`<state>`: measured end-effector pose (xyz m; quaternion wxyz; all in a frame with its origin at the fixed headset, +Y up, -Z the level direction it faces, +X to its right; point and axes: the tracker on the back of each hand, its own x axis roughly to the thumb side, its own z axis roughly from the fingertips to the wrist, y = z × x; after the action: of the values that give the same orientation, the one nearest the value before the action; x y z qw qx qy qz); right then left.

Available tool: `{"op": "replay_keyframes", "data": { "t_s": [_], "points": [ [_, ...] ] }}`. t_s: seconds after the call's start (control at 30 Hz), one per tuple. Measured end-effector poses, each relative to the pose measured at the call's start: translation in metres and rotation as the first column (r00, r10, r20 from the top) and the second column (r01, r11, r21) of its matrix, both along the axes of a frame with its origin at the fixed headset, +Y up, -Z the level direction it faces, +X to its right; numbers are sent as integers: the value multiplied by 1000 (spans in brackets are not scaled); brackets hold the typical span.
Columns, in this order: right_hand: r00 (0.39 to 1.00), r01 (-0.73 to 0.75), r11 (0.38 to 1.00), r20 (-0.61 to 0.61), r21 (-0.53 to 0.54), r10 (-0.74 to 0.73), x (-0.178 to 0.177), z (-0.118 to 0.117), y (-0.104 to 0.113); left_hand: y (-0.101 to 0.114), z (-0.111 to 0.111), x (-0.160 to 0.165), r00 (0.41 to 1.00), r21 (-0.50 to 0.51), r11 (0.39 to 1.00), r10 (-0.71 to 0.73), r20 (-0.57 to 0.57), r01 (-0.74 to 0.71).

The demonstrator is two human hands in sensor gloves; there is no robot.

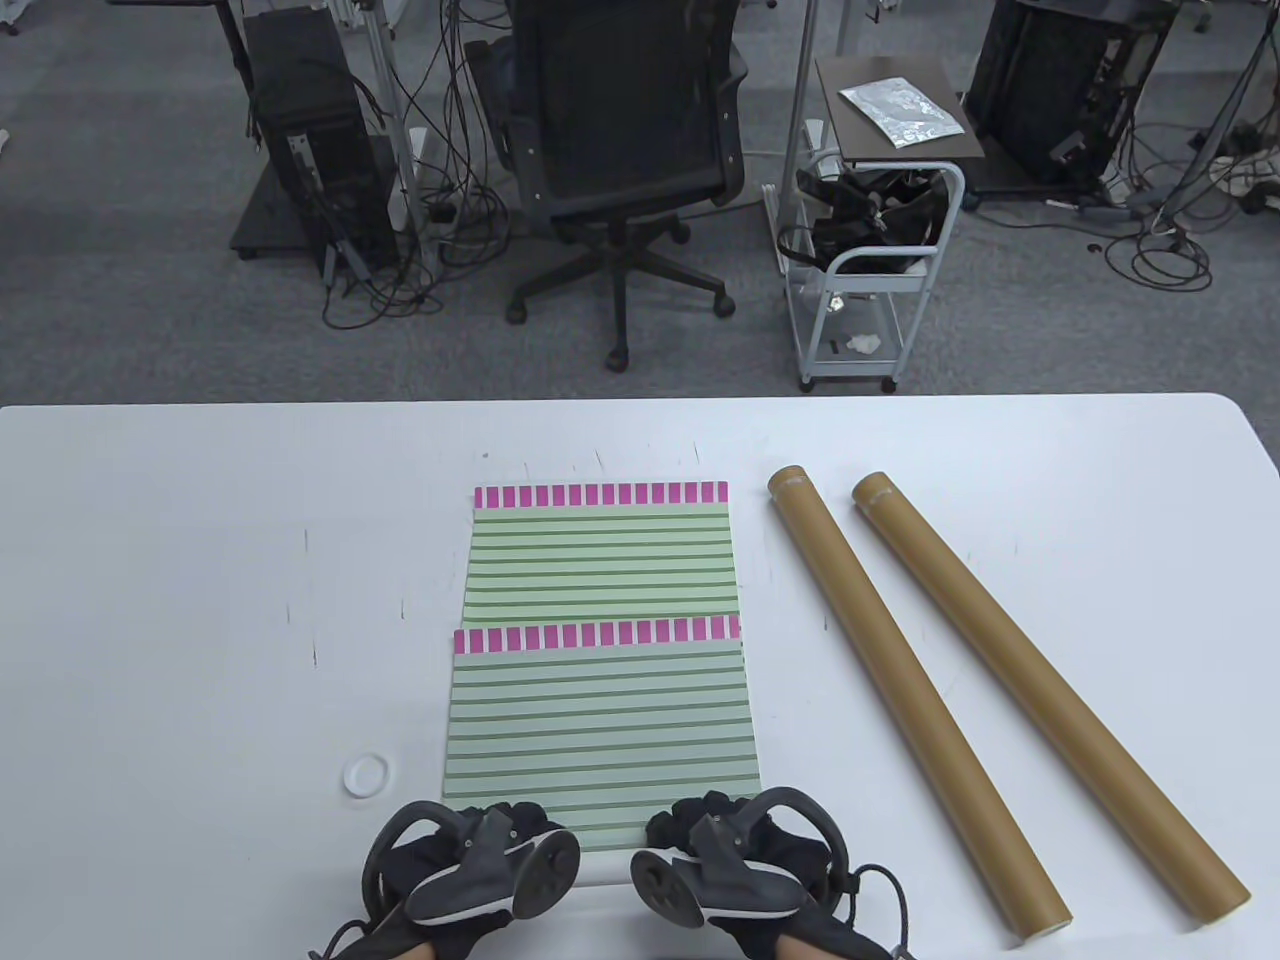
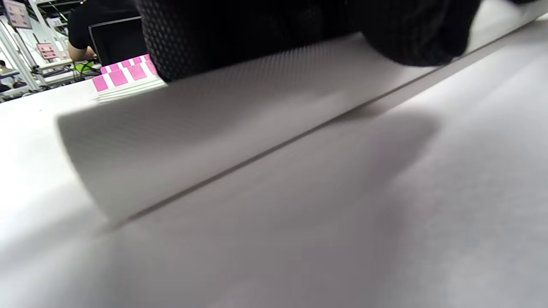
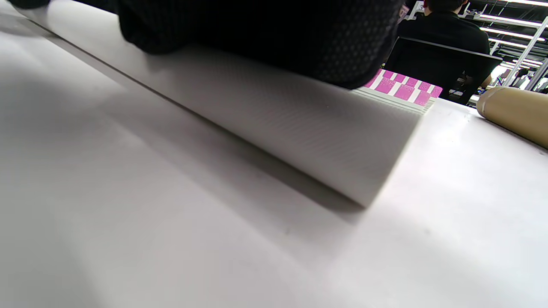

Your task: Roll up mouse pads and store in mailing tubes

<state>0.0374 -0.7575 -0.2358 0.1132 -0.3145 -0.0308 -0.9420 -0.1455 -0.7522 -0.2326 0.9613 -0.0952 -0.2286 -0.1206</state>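
Black-gloved left hand [image 1: 470, 870] and right hand [image 1: 735, 865] curl mat edge [image 1: 600, 845].

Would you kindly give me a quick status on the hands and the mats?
Left hand and right hand curling near green-striped mouse pad edge upward. Two brown cardboard mailing tubes lie right, unobstructed.

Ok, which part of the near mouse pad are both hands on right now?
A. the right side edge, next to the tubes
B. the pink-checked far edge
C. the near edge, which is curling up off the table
C: the left hand and right hand grip the near edge of the near mouse pad, and both wrist views show its white underside curled up off the table.
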Motion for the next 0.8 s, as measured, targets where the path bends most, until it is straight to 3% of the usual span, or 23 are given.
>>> {"op": "replay_keyframes", "data": {
  "t_s": [0.3, 0.8],
  "points": [
    [1000, -9, 996, -29, 92, 12, 0, 9, 5, -2, -1, -2, 999, -26, 999, 23, -38, -24],
    [1000, 7, 998, 14, 64, -8, -1, 1, 3, 0, 0, 1, 1000, 54, 998, -26, 3, 26]
  ]
}}
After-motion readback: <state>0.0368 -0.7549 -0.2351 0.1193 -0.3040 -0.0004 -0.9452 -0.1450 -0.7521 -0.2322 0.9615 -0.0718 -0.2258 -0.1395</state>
